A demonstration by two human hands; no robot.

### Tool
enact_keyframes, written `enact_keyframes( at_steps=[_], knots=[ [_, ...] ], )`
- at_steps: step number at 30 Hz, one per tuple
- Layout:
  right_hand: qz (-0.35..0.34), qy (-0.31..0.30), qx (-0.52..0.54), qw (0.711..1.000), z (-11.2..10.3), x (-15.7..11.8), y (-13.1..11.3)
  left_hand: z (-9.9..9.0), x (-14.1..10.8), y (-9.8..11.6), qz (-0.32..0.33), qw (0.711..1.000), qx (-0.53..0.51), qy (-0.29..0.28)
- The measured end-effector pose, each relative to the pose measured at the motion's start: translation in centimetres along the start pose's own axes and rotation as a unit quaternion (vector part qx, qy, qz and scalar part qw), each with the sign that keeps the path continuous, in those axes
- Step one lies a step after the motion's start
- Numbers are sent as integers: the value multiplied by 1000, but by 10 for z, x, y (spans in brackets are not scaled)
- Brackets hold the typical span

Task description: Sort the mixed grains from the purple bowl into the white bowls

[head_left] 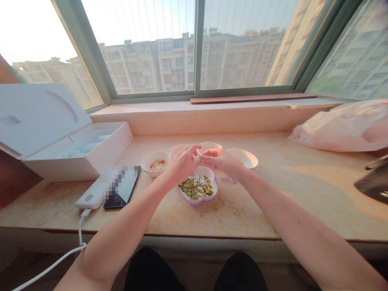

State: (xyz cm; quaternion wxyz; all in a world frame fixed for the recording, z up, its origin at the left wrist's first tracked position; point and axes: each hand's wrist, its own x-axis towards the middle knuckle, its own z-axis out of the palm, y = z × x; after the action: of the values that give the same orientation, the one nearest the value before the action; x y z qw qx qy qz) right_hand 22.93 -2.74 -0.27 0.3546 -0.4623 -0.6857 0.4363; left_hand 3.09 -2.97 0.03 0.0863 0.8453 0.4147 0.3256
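Noting the left hand (182, 165) and right hand (220, 161) held together above a lobed dish (212, 190), fingertips almost meeting, neither clamped on anything visible. Whether a small item sits between them cannot be told at this size. Palms face down, and the forearms converge from the near corners of the view.

Dish sits mid-sill, directly below the hands, with a lilac rim and white inside. Its shape is near round, with no clear long axis. Green and yellow seeds (197, 186) lie heaped in it, apart from both hands.

Behind it, four small bowls form an arc. The leftmost bowl (145, 161) holds pale flakes with some red; the contents of the others are hidden or unclear.

Marble sill (242, 212) carries everything. To the left stand an open white box (77, 153), a power bank (89, 195) with a white cable (79, 230), and a phone (123, 190) lying against it, partly blurred out. To the right lies a pinkish plastic bag (342, 127).
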Motion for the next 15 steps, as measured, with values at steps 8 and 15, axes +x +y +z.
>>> enact_keyframes(
  at_steps=[8,15],
  knots=[
    [-44,164,-326,930,-19,10,7,-16,-8,9,72,958,75,-267],
    [29,176,-409,895,-20,16,9,-8,-10,2,88,956,60,-274]
  ],
)
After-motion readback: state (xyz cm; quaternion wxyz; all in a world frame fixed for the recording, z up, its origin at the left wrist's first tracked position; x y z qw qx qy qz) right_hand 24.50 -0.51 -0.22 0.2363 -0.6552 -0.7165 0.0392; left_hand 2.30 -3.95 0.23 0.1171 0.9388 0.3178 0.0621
